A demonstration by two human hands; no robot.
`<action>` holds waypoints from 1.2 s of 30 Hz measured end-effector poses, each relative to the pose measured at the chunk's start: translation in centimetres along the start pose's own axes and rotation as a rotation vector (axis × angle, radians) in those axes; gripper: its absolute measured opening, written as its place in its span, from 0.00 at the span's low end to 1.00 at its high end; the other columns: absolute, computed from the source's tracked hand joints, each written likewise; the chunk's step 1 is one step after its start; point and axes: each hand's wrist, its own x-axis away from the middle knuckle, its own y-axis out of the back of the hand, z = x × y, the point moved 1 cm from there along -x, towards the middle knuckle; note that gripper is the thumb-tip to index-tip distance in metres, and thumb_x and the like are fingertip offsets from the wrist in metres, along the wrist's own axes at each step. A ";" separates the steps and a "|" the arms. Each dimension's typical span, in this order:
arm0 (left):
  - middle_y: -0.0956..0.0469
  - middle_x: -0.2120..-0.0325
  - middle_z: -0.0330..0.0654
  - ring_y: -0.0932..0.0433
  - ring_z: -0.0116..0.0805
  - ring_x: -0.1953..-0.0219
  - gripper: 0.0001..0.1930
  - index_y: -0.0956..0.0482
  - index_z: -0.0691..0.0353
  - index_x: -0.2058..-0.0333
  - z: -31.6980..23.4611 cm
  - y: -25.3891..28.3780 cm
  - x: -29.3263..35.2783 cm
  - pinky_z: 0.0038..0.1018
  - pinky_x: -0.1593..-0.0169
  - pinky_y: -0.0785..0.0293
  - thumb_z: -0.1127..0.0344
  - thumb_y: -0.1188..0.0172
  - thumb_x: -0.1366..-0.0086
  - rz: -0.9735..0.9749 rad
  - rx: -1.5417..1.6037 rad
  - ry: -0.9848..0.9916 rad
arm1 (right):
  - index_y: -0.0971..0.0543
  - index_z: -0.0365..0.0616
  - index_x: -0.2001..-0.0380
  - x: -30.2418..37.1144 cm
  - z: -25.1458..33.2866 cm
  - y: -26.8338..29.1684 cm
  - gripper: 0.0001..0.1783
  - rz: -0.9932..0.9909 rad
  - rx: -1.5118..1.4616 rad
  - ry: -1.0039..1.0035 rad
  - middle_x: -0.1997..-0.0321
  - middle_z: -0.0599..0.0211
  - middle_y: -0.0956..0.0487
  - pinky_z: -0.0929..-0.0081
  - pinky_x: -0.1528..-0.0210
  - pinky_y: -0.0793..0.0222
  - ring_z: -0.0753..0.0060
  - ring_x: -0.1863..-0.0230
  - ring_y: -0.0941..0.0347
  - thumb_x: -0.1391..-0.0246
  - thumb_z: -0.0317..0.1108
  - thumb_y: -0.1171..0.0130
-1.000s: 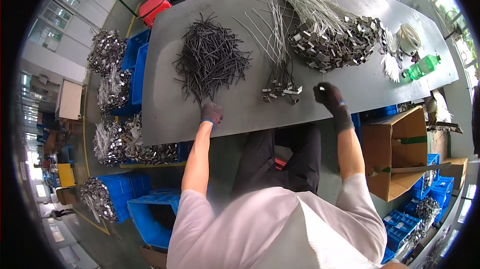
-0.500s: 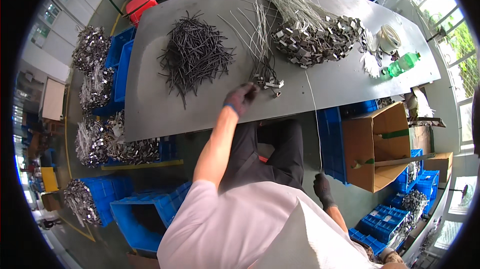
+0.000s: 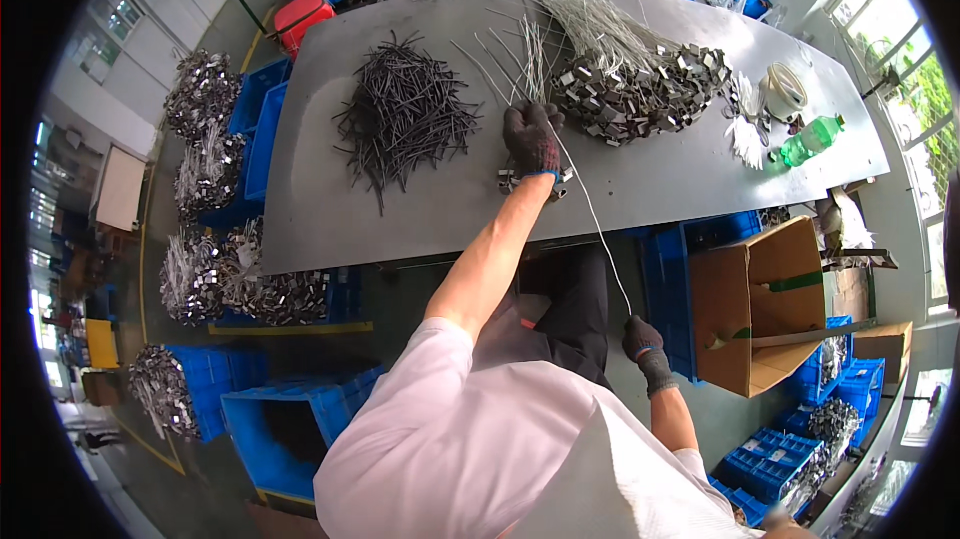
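Note:
My left hand (image 3: 532, 142), in a dark knitted glove, lies over a small bunch of white wires (image 3: 530, 64) with metal clips (image 3: 508, 181) at the near end. Its fingers are curled, and one long white wire (image 3: 592, 201) comes out beside them. That wire runs over the table's front edge down to my right hand (image 3: 643, 339), also gloved, low at the right. The right fingers are closed round its end. Left of the bunch is a pile of short black tubes (image 3: 410, 114); to its right lies a larger heap of clipped wires (image 3: 640, 89).
A green plastic bottle (image 3: 808, 141) and a white roll (image 3: 784, 91) lie at the right of the grey table (image 3: 370, 234). An open cardboard box (image 3: 725, 319) stands beside my right hand. Blue crates (image 3: 290, 429) with wire parts surround the table.
My left hand has moved farther in over the wire bunch and now meets the long white wire. My right hand has risen slightly, and the wire has swung left between the hands.

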 end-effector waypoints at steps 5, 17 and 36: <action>0.18 0.75 0.44 0.19 0.30 0.77 0.08 0.23 0.66 0.66 -1.0 0.6 1.3 0.24 0.73 0.23 0.66 0.40 0.32 0.382 -0.354 0.239 | 0.20 0.44 0.60 0.5 -1.1 -1.1 0.10 0.007 -0.043 -0.027 0.61 0.46 0.16 0.52 0.56 0.23 0.43 0.55 0.19 0.45 0.33 0.43; 0.15 0.67 0.39 0.18 0.26 0.63 0.09 0.15 0.65 0.62 5.4 6.2 10.0 0.24 0.60 0.22 0.65 0.34 0.35 0.652 -0.370 0.475 | 0.23 0.39 0.48 -10.5 15.3 14.0 0.19 -0.672 -1.026 0.344 0.57 0.46 0.19 0.60 0.55 0.25 0.47 0.57 0.21 0.40 0.36 0.40; 0.19 0.62 0.59 0.18 0.59 0.56 0.18 0.19 0.63 0.63 -8.0 25.4 -7.4 0.49 0.54 0.21 0.52 0.42 0.38 -0.220 -1.860 -0.185 | 0.26 0.51 0.44 -23.5 14.5 28.6 0.25 -0.921 -0.108 -0.023 0.44 0.48 0.24 0.51 0.51 0.25 0.44 0.48 0.23 0.44 0.44 0.38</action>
